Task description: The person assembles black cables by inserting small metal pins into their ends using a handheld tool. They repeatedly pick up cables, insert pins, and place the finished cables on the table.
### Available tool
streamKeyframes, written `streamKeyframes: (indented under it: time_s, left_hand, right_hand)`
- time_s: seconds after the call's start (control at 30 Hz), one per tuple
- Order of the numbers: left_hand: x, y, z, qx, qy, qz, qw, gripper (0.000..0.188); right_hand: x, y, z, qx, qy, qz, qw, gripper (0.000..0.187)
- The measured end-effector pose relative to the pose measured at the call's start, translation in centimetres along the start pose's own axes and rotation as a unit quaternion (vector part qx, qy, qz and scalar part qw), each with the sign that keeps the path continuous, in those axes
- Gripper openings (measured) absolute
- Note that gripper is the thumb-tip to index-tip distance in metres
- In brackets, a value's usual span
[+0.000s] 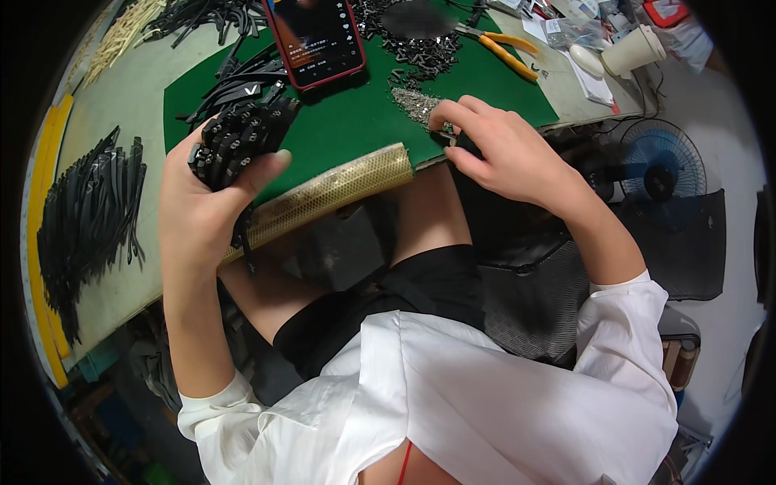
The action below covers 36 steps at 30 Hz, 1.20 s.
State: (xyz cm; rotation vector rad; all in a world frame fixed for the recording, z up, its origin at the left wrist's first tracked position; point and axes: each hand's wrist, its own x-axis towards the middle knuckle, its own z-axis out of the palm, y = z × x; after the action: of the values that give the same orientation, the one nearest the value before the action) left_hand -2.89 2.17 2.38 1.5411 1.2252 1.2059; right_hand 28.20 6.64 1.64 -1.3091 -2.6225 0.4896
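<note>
Strips of black material (246, 133) were seen, in the head view, gathered into one thick bundle inside the left hand (212, 182). The fingers of that hand were wrapped around it, and the thumb was laid along its near side; the strips' ends, dotted with small metallic bits, were turned toward the body. The bundle was held up over the left part of a green mat (347, 117), by which the table (121, 283) was partly covered.

The right hand (517, 149) was placed by the mat's near edge, its fingers bent and brought narrowly together on a small dark object (468, 146) — what kind of object could not be told, since most of it was hidden. Just beyond those fingertips a heap of tiny silvery pieces (414, 103) was spread, and farther back a pile of small black pieces (420, 55) was scattered near yellow-handled pliers (509, 52).

Between the two hands, a phone in a red case (319, 44) was set at the far side. Along the near edge a gold mesh roll (335, 186) was positioned above the lap. More black strips were laid out at the far left — a second bunch (93, 214), beside a yellow rail (50, 210).
</note>
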Motion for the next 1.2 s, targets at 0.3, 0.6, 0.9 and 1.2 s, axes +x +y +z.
streamKeyframes:
  time_s: [0.3, 0.6, 0.9, 1.2]
  left_hand:
    - [0.0, 0.4, -0.4, -0.078, -0.008, -0.027, 0.997, 0.028]
    - [0.1, 0.1, 0.1, -0.041, 0.009, 0.026, 0.999, 0.030]
    - [0.1, 0.3, 0.7, -0.008, 0.027, 0.025, 0.999, 0.028]
    - [0.3, -0.4, 0.9, 0.045, 0.079, 0.102, 0.991, 0.027]
  right_hand:
    - [0.7, -0.6, 0.3, -0.023, -0.012, 0.034, 0.999, 0.026]
    - [0.5, -1.1, 0.6, -0.035, 0.007, 0.050, 0.998, 0.026]
    - [1.1, -1.4, 0.3, -0.021, -0.009, 0.026, 0.999, 0.026]
    - [0.2, -1.5, 0.8, 0.003, 0.002, 0.025, 1.000, 0.026]
